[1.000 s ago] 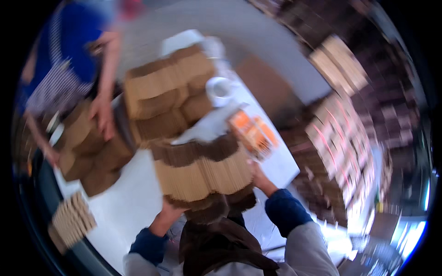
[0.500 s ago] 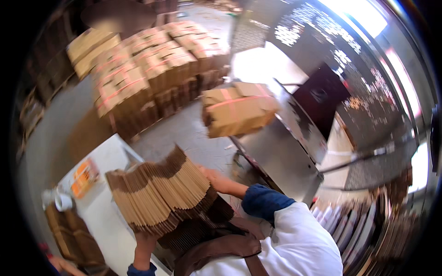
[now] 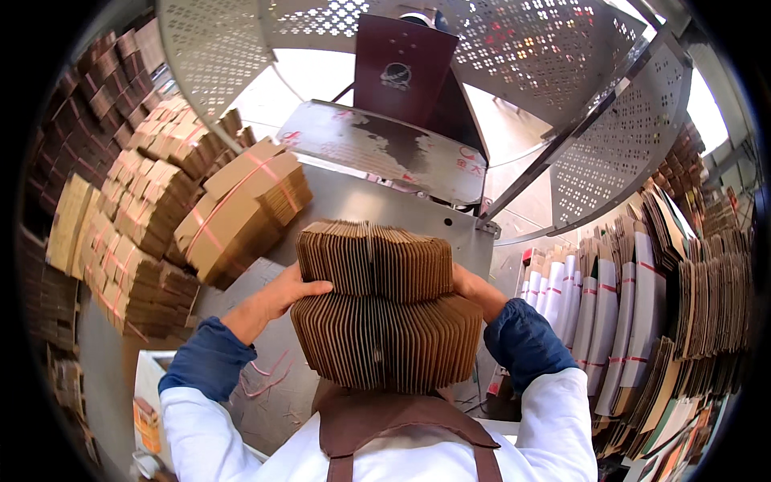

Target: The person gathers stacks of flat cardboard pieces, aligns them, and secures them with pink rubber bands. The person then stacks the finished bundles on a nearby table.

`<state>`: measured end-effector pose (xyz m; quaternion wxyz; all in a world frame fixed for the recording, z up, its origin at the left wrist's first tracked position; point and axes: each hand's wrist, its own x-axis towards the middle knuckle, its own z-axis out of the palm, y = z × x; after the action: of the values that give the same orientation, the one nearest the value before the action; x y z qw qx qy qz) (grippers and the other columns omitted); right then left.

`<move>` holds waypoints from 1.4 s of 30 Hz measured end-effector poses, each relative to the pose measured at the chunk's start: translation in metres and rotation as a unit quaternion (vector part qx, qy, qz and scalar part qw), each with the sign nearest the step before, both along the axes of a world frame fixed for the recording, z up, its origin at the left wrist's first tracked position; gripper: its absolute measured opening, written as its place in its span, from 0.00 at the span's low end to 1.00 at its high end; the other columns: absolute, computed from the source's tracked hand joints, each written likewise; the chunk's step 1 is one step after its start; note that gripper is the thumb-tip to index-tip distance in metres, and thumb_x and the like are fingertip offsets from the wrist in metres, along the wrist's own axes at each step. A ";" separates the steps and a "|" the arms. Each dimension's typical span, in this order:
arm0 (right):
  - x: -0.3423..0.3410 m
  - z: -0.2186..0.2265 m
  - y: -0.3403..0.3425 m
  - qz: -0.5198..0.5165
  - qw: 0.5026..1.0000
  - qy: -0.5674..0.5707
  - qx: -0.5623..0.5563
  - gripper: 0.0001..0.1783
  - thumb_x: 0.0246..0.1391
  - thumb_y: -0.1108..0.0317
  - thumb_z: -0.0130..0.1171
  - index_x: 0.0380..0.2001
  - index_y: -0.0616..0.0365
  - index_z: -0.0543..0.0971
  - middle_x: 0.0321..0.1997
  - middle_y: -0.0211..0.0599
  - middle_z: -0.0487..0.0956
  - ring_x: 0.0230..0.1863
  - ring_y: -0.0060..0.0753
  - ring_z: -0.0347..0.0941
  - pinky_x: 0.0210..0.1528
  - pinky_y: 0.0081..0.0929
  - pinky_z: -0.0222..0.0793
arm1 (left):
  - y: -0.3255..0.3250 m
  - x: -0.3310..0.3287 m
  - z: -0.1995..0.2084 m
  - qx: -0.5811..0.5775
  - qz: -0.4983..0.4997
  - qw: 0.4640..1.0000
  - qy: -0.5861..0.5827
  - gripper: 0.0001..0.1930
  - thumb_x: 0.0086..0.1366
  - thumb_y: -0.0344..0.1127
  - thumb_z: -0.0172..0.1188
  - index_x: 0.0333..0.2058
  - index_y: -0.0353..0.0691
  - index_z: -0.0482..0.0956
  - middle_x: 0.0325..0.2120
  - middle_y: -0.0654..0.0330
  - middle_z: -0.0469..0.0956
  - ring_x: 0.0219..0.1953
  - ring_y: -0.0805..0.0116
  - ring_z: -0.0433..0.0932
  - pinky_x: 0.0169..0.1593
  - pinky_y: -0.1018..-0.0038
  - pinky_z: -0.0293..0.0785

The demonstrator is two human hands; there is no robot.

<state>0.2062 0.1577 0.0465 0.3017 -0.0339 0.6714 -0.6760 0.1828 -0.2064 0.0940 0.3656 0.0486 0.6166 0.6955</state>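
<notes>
I carry a thick stack of folded brown cardboard sheets [image 3: 373, 261] in front of my body, their edges facing up in two rows. My left hand [image 3: 283, 291] presses its left side with the thumb lying over the front. On the opposite side, my right hand [image 3: 476, 293] clasps the stack, its fingers partly hidden behind the cardboard. The far end of the stack overlaps the near part of a metal machine table [image 3: 361, 201] in view; I cannot tell whether they touch.
A strapped cardboard bundle [image 3: 237, 210] rests at the table's left end. Beyond stand a dark red machine panel [image 3: 401, 72] and perforated metal guards [image 3: 594, 173]. More strapped bundles [image 3: 132, 233] are piled at left, a white table [image 3: 146, 369] is lower left, and upright cardboard sheets [image 3: 634, 305] fill the right.
I have turned to the right, away from the white table, so the machine table is now ahead of me. The cardboard stack has come along, held between both hands.
</notes>
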 end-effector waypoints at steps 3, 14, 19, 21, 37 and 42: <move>-0.025 -0.033 0.043 0.055 0.978 0.197 0.049 0.30 0.61 0.49 0.49 0.58 0.59 0.67 0.53 0.38 0.74 0.52 0.31 0.69 0.53 0.32 0.68 | 0.032 -0.061 -0.017 -0.013 -0.072 0.990 -0.119 0.34 0.55 0.38 0.68 0.59 0.36 0.65 0.52 0.60 0.73 0.54 0.66 0.71 0.60 0.68 0.63; -0.081 -0.164 0.046 -0.187 0.907 -0.311 0.215 0.42 0.61 0.35 0.30 0.53 0.65 0.69 0.39 0.49 0.79 0.26 0.44 0.78 0.26 0.33 0.76 | 0.078 -0.192 -0.192 -0.179 -0.198 0.925 -0.272 0.29 0.58 0.51 0.65 0.54 0.44 0.71 0.44 0.63 0.78 0.45 0.70 0.76 0.45 0.70 0.73; -0.095 -0.140 0.053 -0.129 0.917 -0.321 0.199 0.48 0.56 0.28 0.33 0.52 0.66 0.71 0.40 0.47 0.79 0.36 0.40 0.78 0.30 0.32 0.77 | 0.080 -0.205 -0.177 -0.115 -0.165 0.934 -0.295 0.35 0.58 0.48 0.66 0.59 0.38 0.65 0.52 0.56 0.73 0.53 0.65 0.72 0.56 0.67 0.67; -0.100 -0.141 0.048 -0.089 0.928 -0.261 0.252 0.49 0.55 0.26 0.34 0.51 0.67 0.73 0.40 0.46 0.79 0.38 0.38 0.78 0.32 0.31 0.77 | 0.086 -0.202 -0.183 -0.131 -0.167 0.934 -0.287 0.33 0.59 0.46 0.65 0.58 0.36 0.65 0.52 0.55 0.73 0.53 0.65 0.72 0.57 0.68 0.67; -0.111 -0.123 0.095 -0.157 0.978 0.052 0.124 0.41 0.62 0.47 0.43 0.68 0.62 0.47 0.71 0.47 0.54 0.72 0.41 0.46 0.70 0.35 0.42 | 0.119 -0.183 -0.214 -0.146 -0.035 0.968 0.201 0.55 0.40 0.36 0.76 0.64 0.35 0.51 0.62 0.48 0.58 0.65 0.52 0.55 0.66 0.63 0.53; -0.111 -0.140 0.109 -0.222 0.969 0.039 0.101 0.41 0.61 0.51 0.47 0.69 0.62 0.46 0.71 0.46 0.52 0.71 0.39 0.47 0.69 0.33 0.42 | 0.158 -0.180 -0.230 -0.188 -0.016 0.921 0.340 0.56 0.43 0.58 0.71 0.64 0.35 0.52 0.63 0.47 0.56 0.65 0.47 0.55 0.67 0.61 0.51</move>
<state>0.0952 0.2670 -0.0940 0.1197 0.1200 0.7382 -0.6530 0.0031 -0.0480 -0.1360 0.1472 0.2230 0.8222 0.5025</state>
